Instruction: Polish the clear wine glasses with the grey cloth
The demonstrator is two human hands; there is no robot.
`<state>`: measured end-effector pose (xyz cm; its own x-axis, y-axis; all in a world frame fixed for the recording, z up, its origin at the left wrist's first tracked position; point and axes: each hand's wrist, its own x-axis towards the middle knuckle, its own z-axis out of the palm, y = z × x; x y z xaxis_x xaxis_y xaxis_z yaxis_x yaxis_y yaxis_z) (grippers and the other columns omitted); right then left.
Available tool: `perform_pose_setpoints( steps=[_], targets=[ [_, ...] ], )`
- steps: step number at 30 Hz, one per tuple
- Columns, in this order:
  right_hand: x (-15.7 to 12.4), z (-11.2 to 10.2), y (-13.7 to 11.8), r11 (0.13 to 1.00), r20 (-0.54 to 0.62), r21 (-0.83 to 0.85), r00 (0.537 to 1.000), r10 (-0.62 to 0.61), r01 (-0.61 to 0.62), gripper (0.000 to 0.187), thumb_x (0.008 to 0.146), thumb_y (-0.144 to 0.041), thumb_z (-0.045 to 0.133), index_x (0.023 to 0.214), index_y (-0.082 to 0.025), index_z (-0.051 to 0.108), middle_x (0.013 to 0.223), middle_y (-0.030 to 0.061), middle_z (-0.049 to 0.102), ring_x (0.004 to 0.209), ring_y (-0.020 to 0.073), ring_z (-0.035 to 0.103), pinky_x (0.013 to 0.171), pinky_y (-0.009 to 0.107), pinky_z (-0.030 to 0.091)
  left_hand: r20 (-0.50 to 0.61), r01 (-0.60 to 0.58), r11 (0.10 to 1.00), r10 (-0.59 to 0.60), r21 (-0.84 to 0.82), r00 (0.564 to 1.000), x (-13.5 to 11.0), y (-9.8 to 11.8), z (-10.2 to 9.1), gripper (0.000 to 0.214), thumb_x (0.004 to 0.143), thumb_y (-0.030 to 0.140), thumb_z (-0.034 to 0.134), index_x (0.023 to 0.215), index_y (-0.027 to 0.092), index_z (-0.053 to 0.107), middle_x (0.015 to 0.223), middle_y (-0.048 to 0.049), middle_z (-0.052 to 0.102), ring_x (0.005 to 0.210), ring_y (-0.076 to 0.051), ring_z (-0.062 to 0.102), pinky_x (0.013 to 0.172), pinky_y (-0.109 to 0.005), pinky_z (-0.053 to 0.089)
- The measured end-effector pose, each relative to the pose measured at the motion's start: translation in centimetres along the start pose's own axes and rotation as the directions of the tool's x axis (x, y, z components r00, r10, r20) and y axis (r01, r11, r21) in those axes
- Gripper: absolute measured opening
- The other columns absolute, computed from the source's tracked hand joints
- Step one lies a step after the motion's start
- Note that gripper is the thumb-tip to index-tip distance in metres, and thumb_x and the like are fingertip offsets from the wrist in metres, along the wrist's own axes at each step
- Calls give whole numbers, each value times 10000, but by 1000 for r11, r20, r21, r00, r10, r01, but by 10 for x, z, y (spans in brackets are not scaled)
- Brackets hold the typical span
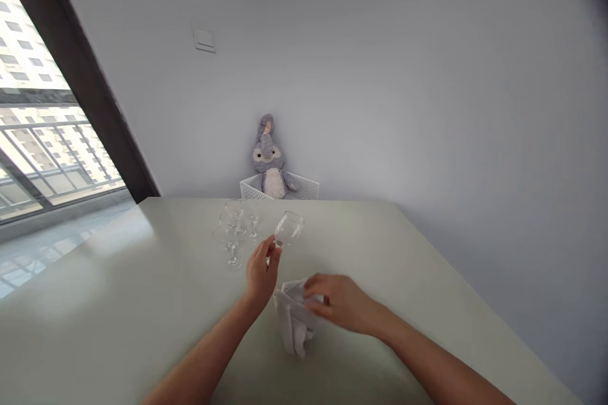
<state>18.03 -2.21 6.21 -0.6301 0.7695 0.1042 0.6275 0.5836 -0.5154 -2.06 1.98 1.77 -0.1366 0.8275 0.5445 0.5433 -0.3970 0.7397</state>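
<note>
My left hand [262, 273] pinches the stem of a clear stemmed glass [289, 229] and holds it tilted to the right above the table. My right hand [338, 302] grips a bunched white cloth [294, 319] just below the glass, its lower folds hanging toward the tabletop. A few more clear stemmed glasses [234, 231] stand together on the table just left of the held one.
The pale table [118, 304] stretches wide to both sides. Behind its far edge a white perforated basket [304, 187] holds a grey plush toy [268, 159] against the wall. A dark-framed window [76, 69] with a balcony railing is at the left.
</note>
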Motion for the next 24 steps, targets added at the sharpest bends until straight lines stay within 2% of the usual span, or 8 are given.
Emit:
perform_pose_setpoints(
  steps=[2, 4, 7, 10, 12, 15, 20, 24],
  targets=[
    [8, -7, 4, 992, -213, 89, 971, 110, -93, 303, 829, -413, 453, 1019, -249, 622, 1145, 37, 556, 703, 121, 563, 736, 286, 421, 30, 70, 984, -66, -163, 997, -7, 6, 8, 307, 819, 332, 467, 1097, 220, 533, 802, -22, 579, 741, -152, 539, 702, -277, 418],
    [23, -2, 10, 967, -318, 229, 931, 181, -110, 396, 748, -438, 563, 1080, -225, 594, 1140, 61, 541, 733, 133, 541, 710, 285, 425, 114, 144, 926, -110, -349, 987, -17, 16, 22, 304, 812, 323, 476, 1094, 222, 531, 811, -19, 574, 752, -147, 542, 705, -269, 426],
    [46, 21, 19, 813, -289, 570, 899, 329, -115, 419, 675, -427, 625, 1013, -180, 616, 835, 30, 598, 599, 111, 481, 552, 242, 403, 238, 257, 832, -156, -491, 959, -30, 28, 43, 301, 832, 317, 442, 1111, 226, 509, 878, -32, 581, 766, -141, 544, 680, -259, 444],
    [61, 42, 32, 585, -229, 800, 834, 503, -133, 304, 708, -420, 563, 802, -139, 627, 564, -25, 501, 447, 74, 368, 427, 209, 316, 245, 232, 864, -130, -447, 961, -34, 27, 53, 329, 842, 309, 423, 1159, 240, 479, 1035, -66, 549, 901, -167, 539, 754, -301, 455],
    [67, 45, 52, 544, -247, 823, 759, 602, -163, 310, 691, -439, 558, 687, -133, 605, 474, -47, 426, 399, 64, 316, 391, 206, 279, 201, 113, 938, -48, -327, 978, -34, 18, 53, 348, 830, 297, 447, 1173, 247, 474, 1111, -78, 496, 1007, -189, 501, 857, -357, 424],
    [69, 30, 103, 572, -331, 788, 625, 707, -230, 285, 648, -419, 583, 665, -135, 596, 426, -59, 397, 386, 73, 334, 390, 209, 291, 171, -7, 995, 25, -104, 985, -37, 2, 48, 327, 814, 290, 474, 1138, 252, 496, 1147, -80, 444, 1064, -209, 464, 913, -420, 386],
    [63, -18, 199, 588, -451, 730, 400, 798, -348, 135, 616, -263, 567, 651, -135, 588, 424, -38, 452, 399, 91, 401, 404, 208, 304, 214, 36, 999, -30, -26, 976, -45, -10, 49, 188, 823, 272, 438, 944, 227, 573, 1116, -75, 443, 960, -193, 522, 815, -396, 460],
    [63, -40, 244, 576, -509, 691, 273, 816, -436, 149, 603, -224, 555, 707, -128, 602, 471, -7, 515, 428, 116, 470, 419, 214, 342, 229, 99, 993, -81, -68, 970, -44, -7, 52, 165, 806, 256, 450, 877, 218, 594, 1090, -70, 462, 877, -177, 545, 785, -382, 472]
  ],
)
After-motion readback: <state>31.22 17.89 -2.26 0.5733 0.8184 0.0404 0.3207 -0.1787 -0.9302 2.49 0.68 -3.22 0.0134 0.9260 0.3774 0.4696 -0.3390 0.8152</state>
